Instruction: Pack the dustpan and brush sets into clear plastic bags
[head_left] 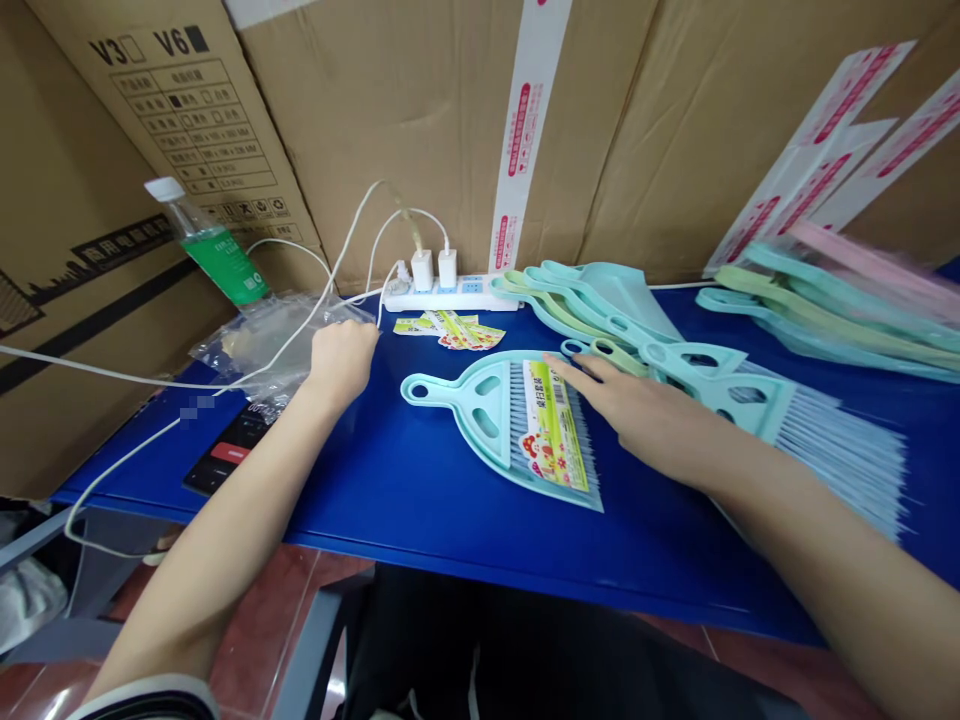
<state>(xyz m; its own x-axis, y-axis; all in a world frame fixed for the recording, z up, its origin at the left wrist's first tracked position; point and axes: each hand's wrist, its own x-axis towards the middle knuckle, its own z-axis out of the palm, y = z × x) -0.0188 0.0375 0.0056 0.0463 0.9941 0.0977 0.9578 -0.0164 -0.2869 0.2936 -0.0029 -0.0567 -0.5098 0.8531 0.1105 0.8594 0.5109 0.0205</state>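
My left hand point(341, 365) is curled on the blue table point(390, 500), its fingertips at the edge of a crumpled clear plastic bag point(274, 345). Whether it grips the bag is hidden. My right hand point(630, 415) lies flat with its fingers spread over a pale turquoise hand broom point(487, 410), close to the broom's printed label point(553, 425). That broom lies flat in its clear wrap. Under my right palm and beyond it, more hand brooms point(840, 450) in turquoise and pale green overlap in a pile.
Several small printed labels point(450, 333) lie by a white power strip point(450, 295) with two plugs. White cables point(352, 250) cross the back left. A green-labelled bottle point(206, 245) leans there. A black device point(232, 450) lies at the table's left edge. Cardboard boxes point(397, 120) form the back wall.
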